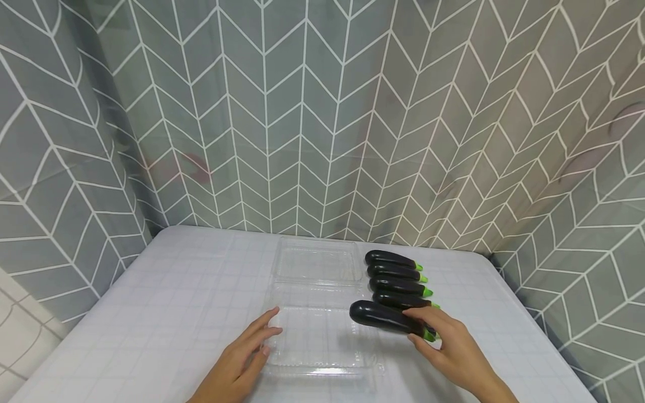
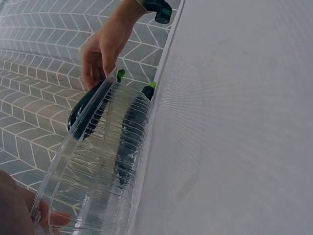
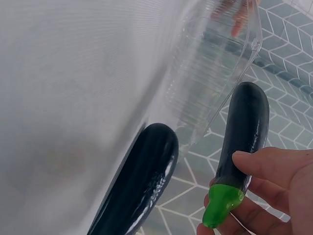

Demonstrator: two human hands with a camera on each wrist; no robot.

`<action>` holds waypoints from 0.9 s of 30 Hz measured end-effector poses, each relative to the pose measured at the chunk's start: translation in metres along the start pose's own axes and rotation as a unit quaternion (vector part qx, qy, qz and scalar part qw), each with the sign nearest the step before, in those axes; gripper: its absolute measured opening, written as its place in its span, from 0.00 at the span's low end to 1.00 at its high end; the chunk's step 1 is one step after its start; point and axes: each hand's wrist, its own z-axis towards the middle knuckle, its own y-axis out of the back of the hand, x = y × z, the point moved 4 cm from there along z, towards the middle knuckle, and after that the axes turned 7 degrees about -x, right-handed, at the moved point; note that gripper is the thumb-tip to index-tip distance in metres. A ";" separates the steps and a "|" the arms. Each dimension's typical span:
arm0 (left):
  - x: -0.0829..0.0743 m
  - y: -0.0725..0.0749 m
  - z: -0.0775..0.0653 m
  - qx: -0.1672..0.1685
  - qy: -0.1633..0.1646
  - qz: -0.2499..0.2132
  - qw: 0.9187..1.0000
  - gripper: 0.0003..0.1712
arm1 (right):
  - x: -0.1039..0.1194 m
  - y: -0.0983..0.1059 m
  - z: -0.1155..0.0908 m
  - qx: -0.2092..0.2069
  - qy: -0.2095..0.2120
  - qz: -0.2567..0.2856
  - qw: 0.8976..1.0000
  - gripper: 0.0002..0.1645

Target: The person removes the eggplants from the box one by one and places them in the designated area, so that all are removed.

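Observation:
My right hand [image 1: 448, 341] pinches a dark eggplant [image 1: 380, 314] near its green stem end, thumb on one side and fingers on the other. This eggplant is raised, its round end over the right rim of a clear plastic clamshell box [image 1: 317, 341]. In the right wrist view the held eggplant [image 3: 244, 127] hangs apart from another eggplant [image 3: 142, 181] lying on the table. My left hand [image 1: 239, 358] is at the box's left edge with fingers loosely extended; the left wrist view shows a fingertip [image 2: 59, 218] through the clear wall.
Several eggplants [image 1: 398, 285] lie in a row on the white table [image 1: 201, 291], right of the box, stems pointing right. The box lid [image 1: 318, 263] lies folded back, away from me. Behind the table hangs a grey chevron-patterned curtain [image 1: 302, 140].

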 end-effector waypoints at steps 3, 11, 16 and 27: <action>0.000 0.000 0.000 -0.001 0.001 0.001 1.000 0.24 | -0.002 0.000 -0.002 0.001 -0.011 -0.008 1.000 0.31; 0.000 0.001 0.000 0.002 0.008 -0.001 1.000 0.24 | -0.010 0.002 -0.010 0.000 -0.018 -0.006 1.000 0.32; -0.001 0.001 0.000 0.003 0.015 -0.002 1.000 0.23 | -0.016 0.004 -0.014 -0.014 -0.007 -0.001 1.000 0.33; -0.001 0.001 0.000 0.004 0.015 -0.005 1.000 0.23 | -0.026 0.007 -0.024 -0.010 -0.036 -0.003 0.999 0.35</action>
